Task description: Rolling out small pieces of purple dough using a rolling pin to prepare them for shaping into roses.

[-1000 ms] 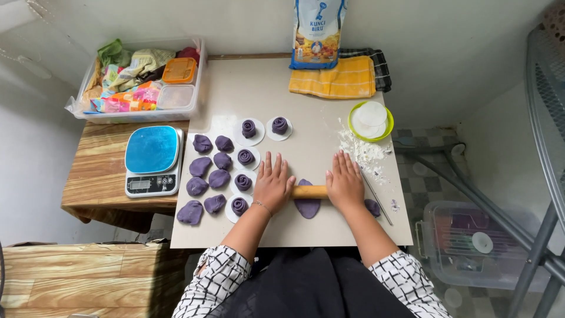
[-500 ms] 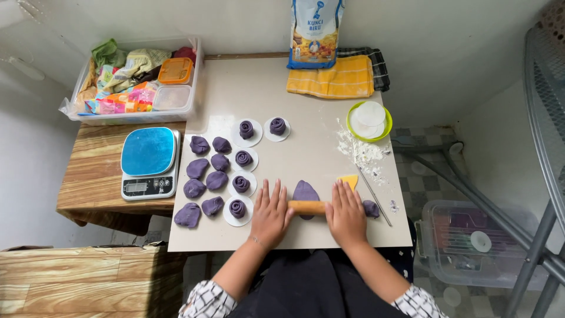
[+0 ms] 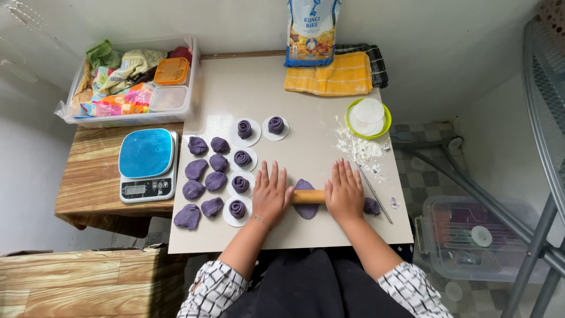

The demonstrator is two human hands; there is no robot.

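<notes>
I'm in a home baking corner: a pale square worktop (image 3: 306, 100) dusted with flour, a blue-topped digital kitchen scale (image 3: 147, 162), a folded yellow towel (image 3: 335, 79), checkered floor tiles (image 3: 424, 176).

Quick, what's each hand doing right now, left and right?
Left hand: open, palm flat on the wooden rolling pin, which lies over the purple dough piece.
Right hand: open, palm flat on the same pin's other end.

rolling pin (image 3: 308, 196) ends under palms | flour bag (image 3: 311, 32) top cropped | thin rod (image 3: 374, 192), perhaps skewer
</notes>
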